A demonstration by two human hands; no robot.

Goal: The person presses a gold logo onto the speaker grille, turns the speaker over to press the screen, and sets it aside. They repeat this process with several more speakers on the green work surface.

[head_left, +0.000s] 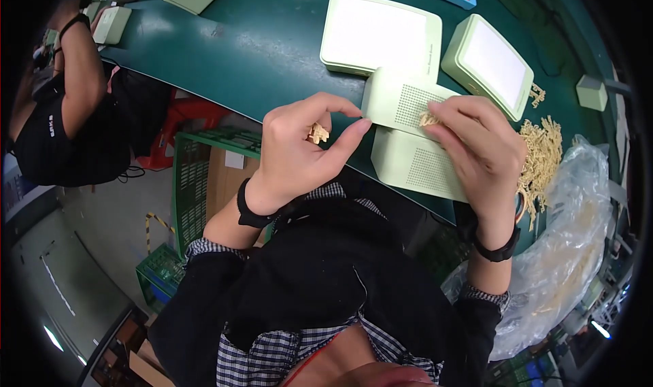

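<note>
Black top point(306, 258) up front, checked collar point(255, 358) showing, checked cuffs point(208, 246) peeking out, black band point(246, 209) round each wrist!

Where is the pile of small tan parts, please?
In the head view, the pile of small tan parts lies at the right, between the right hand and the clear plastic bag.

Left hand point(299, 149): holds small tan pieces point(318, 134) in curled fingers, eleven o'clock
Right hand point(486, 142): pinches one tan piece point(428, 119) by pale green box point(384, 101) with holes, two o'clock
Tan pile point(541, 152): three o'clock
</note>
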